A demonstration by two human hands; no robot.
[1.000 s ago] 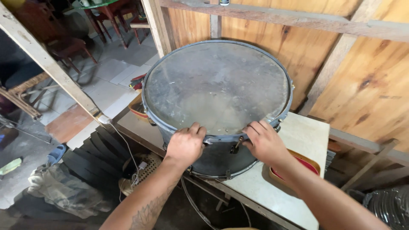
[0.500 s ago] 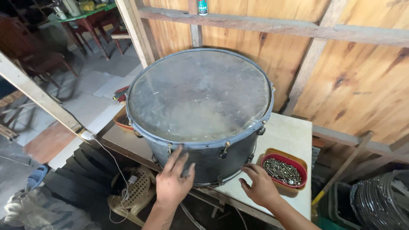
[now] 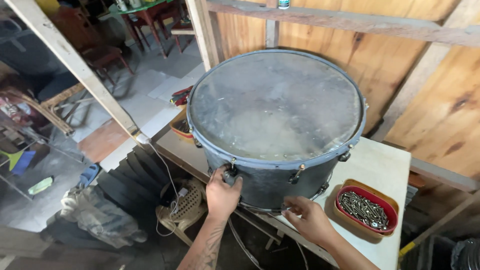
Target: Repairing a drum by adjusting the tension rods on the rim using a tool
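Far on the left, the floor (image 3: 60,165) drops away below, with a wooden post (image 3: 75,65) slanting across it and a pale heap of cloth (image 3: 95,220) lying down there. Next comes the white table (image 3: 385,170), and on it stands a big grey drum (image 3: 275,125). The drum sits upright, with its round flat skin facing up and its side wall facing the person. The left hand (image 3: 221,192) is pressed on the near side of the drum, low on the left. Its fingers are curled around a small metal lug (image 3: 231,172) just under the rim, so it is gripping that. The right hand (image 3: 310,217) is lower down, at the bottom edge of the drum, near the middle. Its fingers are bent and pinch at something small there, but what it holds is too hidden to tell. The drum lies straight ahead of both hands and above them, and the left hand sits higher up on it. Just to the right of the drum, on the table, is a red tray (image 3: 367,210) full of shiny screws (image 3: 362,209). It sits close to the right hand, not touching it. Behind it all is a wooden wall (image 3: 425,100).
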